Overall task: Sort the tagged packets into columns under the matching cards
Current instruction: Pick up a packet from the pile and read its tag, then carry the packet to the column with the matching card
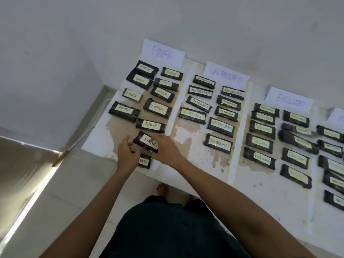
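The right hand (165, 148) pinches the right end of the FINISH packet (148, 142); the left hand (127, 153) curls at its left end, grip unclear. Best lay it square at the column's foot, FINISH card (163, 53) at 12 o'clock, without covering the half-hidden packet (145, 162) at 6 o'clock.

The left hand (128, 155) covers most of one packet (145, 162); only "RESS" shows. The right edge crops the fourth card (337, 116), text unreadable.

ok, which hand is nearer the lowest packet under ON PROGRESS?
Right: the right hand, on the FINISH packet, is left of the ON PROGRESS packet; the left hand is further left, past the FINISH packet.
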Motion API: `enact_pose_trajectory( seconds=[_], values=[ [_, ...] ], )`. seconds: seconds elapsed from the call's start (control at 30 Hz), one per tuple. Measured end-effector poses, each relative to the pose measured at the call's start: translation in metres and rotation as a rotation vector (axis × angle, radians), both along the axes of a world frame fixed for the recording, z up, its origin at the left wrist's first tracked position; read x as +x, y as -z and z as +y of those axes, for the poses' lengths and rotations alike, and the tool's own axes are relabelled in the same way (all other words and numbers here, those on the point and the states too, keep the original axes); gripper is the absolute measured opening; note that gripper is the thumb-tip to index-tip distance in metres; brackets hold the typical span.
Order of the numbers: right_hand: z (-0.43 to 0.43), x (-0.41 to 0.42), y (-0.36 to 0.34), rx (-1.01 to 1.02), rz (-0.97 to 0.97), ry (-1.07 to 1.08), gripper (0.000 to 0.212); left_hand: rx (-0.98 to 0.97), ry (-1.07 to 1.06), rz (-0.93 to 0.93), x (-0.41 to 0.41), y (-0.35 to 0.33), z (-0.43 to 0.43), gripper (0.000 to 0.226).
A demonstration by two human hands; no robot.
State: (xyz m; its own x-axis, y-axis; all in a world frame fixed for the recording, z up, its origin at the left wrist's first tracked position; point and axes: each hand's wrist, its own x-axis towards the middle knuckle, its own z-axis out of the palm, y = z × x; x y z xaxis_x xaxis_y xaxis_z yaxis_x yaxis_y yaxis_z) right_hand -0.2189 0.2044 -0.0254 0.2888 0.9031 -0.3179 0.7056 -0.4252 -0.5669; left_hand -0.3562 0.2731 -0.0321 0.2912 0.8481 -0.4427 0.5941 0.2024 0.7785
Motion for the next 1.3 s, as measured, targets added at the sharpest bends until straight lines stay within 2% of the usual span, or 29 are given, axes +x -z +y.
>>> enact_pose_trajectory(
  seconds=[0.17,0.27,0.37,0.47,0.6,0.83,1.0,1.17,1.3],
  values=[
    [0.032,-0.013,0.013,0.04,-0.095,-0.152,0.053,0.378,0.252,0.253,-0.04,0.013,0.01,0.055],
    [0.038,-0.018,0.024,0.047,-0.126,-0.215,0.042,0.574,0.589,0.331,-0.049,0.021,0.013,0.053],
    [0.034,-0.021,0.033,0.078,-0.164,-0.183,0.038,0.665,0.843,0.36,-0.053,0.033,0.016,0.06],
    [0.027,-0.02,0.039,0.155,-0.187,-0.134,0.036,0.722,0.954,0.4,-0.049,0.034,0.019,0.06],
    [0.018,-0.014,0.03,0.168,-0.121,-0.065,0.043,0.721,1.048,0.468,-0.043,0.028,0.028,0.055],
    [-0.031,0.019,0.02,0.187,-0.073,0.132,0.038,0.68,1.135,0.514,-0.039,0.03,0.029,0.037],
    [-0.061,0.037,0.02,0.14,-0.004,0.179,0.036,0.682,1.092,0.46,-0.031,0.03,0.018,0.055],
    [-0.073,0.05,0.017,0.143,0.043,0.261,0.036,0.593,1.069,0.326,-0.008,0.023,0.008,0.043],
    [-0.082,0.069,0.013,0.141,0.049,0.317,0.036,0.62,1.152,0.324,0.024,0.015,0.005,0.06]
  ],
)
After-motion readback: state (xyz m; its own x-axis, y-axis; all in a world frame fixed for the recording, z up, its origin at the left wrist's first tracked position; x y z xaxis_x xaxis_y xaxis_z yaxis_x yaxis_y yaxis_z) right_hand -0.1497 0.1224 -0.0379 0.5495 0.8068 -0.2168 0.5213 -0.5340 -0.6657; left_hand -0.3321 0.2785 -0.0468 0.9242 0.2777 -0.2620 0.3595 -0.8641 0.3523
